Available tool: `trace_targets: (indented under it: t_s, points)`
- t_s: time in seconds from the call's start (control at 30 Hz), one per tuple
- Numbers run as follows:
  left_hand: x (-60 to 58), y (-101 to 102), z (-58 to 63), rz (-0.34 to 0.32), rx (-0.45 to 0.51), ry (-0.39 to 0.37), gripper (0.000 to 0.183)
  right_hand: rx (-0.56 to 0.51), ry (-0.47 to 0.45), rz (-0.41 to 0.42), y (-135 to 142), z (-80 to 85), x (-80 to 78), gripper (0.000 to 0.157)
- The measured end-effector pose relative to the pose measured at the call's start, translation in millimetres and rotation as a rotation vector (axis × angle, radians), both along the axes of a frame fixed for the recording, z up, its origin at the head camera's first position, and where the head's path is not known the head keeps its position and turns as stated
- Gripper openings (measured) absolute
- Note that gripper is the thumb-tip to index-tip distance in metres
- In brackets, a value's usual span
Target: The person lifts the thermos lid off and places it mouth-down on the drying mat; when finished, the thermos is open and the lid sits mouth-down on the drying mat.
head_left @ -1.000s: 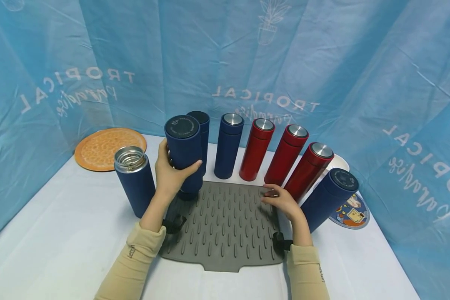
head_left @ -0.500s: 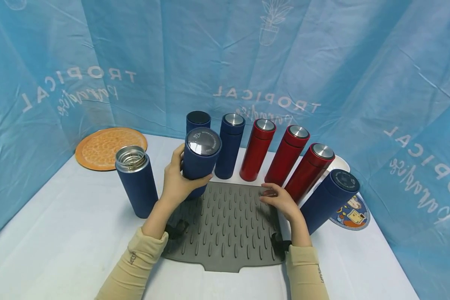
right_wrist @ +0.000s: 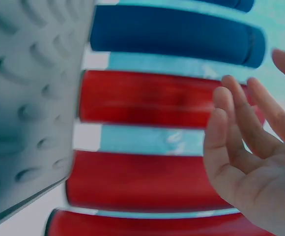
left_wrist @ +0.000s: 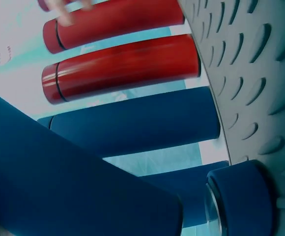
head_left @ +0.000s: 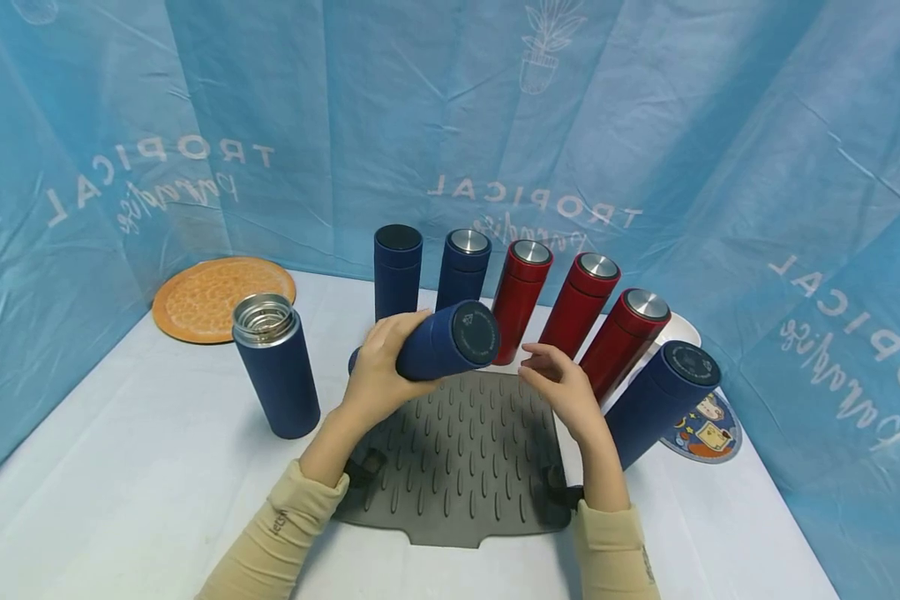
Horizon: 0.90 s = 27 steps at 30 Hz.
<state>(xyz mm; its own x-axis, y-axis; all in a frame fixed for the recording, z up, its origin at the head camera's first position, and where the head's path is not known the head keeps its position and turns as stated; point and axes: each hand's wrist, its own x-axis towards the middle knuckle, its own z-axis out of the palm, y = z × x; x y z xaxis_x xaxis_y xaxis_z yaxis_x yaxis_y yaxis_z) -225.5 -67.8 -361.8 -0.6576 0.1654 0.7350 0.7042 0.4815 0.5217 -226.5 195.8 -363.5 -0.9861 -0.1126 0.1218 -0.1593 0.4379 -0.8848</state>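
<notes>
My left hand (head_left: 382, 367) grips a navy blue thermos bottle (head_left: 438, 342) above the mat. The bottle is tilted, its black printed end disc facing right and towards the head camera; in the left wrist view its body (left_wrist: 69, 172) fills the lower left. A short navy piece with a silvery rim (left_wrist: 243, 199), like a bottle cap, is at the grey ridged mat (left_wrist: 260, 93). My right hand (head_left: 566, 387) hovers over the mat's right side, fingers loosely bent, holding nothing. Behind it stand several red thermos bottles (head_left: 585, 304), apart from it in the right wrist view.
An uncapped navy bottle (head_left: 277, 367) with a steel mouth stands left of the mat. Two navy bottles (head_left: 397, 275) stand behind, another navy bottle (head_left: 660, 404) at right. An orange round mat (head_left: 225, 300), a patterned round mat (head_left: 705, 429) and a white dish (head_left: 678, 329) lie farther out.
The left hand has carried the thermos bottle rightwards and tipped it from upright to tilted, its black end swinging right towards the right hand. The right hand has risen slightly.
</notes>
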Motion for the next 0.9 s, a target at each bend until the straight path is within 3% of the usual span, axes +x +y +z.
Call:
trace_targets:
  t_s: [0.13, 0.27, 0.53, 0.7, 0.9]
  points:
    - [-2.5, 5.1, -5.8, 0.016, -0.111, 0.112, 0.088, -0.069, 0.062, -0.026, -14.4, 19.2, 15.3, 0.036]
    - [-4.7, 9.4, -8.7, 0.047, -0.238, 0.23, 0.088, -0.052, 0.09, -0.054, -29.6, 34.0, 29.8, 0.039]
    - [-6.1, 14.0, -10.1, 0.162, -0.447, 0.416, 0.086, 0.217, 0.07, -0.131, -42.0, 30.0, 34.3, 0.05]
    - [-6.4, 14.4, -11.3, 0.199, -0.495, 0.465, 0.084, 0.281, 0.015, -0.143, -45.3, 28.8, 34.6, 0.054]
    - [-6.1, 12.4, -8.9, 0.228, -0.516, 0.468, 0.087, 0.133, 0.024, -0.06, -42.5, 26.6, 32.7, 0.048]
